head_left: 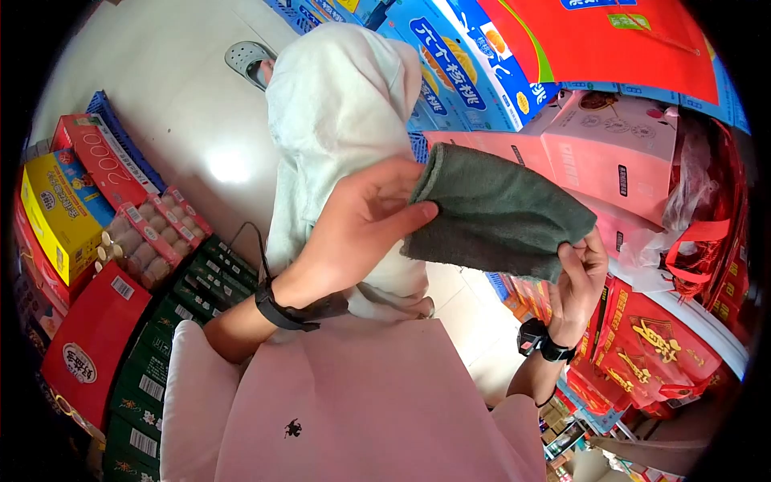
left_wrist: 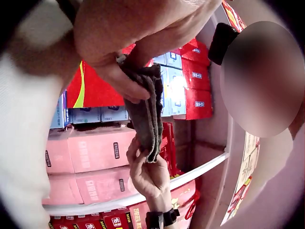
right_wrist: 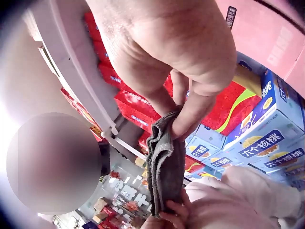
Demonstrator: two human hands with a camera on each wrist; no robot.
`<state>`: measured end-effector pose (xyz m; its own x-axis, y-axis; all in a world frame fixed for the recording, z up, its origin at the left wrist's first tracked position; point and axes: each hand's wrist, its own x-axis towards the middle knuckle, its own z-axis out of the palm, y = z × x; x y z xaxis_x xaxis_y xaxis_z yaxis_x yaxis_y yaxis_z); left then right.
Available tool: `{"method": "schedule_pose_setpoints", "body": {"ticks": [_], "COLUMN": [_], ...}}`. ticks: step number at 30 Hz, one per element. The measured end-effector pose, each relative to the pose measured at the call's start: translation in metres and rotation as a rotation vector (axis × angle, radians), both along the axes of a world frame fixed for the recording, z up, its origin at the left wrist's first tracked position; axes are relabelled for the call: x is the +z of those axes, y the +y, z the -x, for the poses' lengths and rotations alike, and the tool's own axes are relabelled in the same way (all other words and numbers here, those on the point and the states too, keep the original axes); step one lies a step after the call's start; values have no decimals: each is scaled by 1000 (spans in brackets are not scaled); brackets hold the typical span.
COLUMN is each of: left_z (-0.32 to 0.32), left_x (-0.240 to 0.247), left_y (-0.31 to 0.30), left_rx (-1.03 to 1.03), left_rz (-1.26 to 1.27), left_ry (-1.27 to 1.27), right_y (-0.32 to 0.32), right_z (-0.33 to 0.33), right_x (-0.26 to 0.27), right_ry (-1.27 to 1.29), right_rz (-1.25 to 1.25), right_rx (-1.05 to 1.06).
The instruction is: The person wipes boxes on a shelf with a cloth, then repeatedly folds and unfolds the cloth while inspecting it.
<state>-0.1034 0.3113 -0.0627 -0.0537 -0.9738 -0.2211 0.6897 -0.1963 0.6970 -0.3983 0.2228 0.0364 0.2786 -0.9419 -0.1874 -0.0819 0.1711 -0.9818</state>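
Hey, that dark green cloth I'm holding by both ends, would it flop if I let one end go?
Probably floppy: the dark green cloth hangs in soft folds between the left hand and right hand. Likely light, since fingertip pinches carry it. Its fuzzy weave should not slip easily.

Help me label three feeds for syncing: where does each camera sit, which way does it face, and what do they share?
Head: on the head, facing forward and down at the dark cloth stretched between left hand and right hand; both forearms show.
Left wrist: on the left wrist, facing past the left fingers toward pink boxes; the right hand shows below.
Right wrist: on the right wrist, facing past the right fingers toward blue boxes; the left hand shows below.
Shared: all three show both hands pinching the cloth.
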Motion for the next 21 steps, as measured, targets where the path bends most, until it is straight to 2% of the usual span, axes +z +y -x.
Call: {"method": "schedule_pose_setpoints", "body": {"ticks": [4, 7, 13, 16, 19, 21], "left_z": [2, -2, -5, -3, -15, -13], "left_x": [-4, -2, 3, 0, -2, -5], "left_y": [3, 1, 1, 0, -3, -3], "left_rx": [51, 24, 83, 80, -27, -11], "left_rz": [34, 65, 157, 152, 106, 164], "left_ry": [-76, -32, -94, -22, 48, 16], "right_y": [7, -2, 0, 0, -3, -4], "right_z": [25, 11, 9, 7, 2, 8], "right_x": [-8, -3, 3, 5, 13, 10], "right_ry": [34, -36, -64, -25, -63, -26], "right_rz": [87, 90, 73, 107, 71, 98], "right_rx": [-101, 113, 114, 119, 157, 162]}}
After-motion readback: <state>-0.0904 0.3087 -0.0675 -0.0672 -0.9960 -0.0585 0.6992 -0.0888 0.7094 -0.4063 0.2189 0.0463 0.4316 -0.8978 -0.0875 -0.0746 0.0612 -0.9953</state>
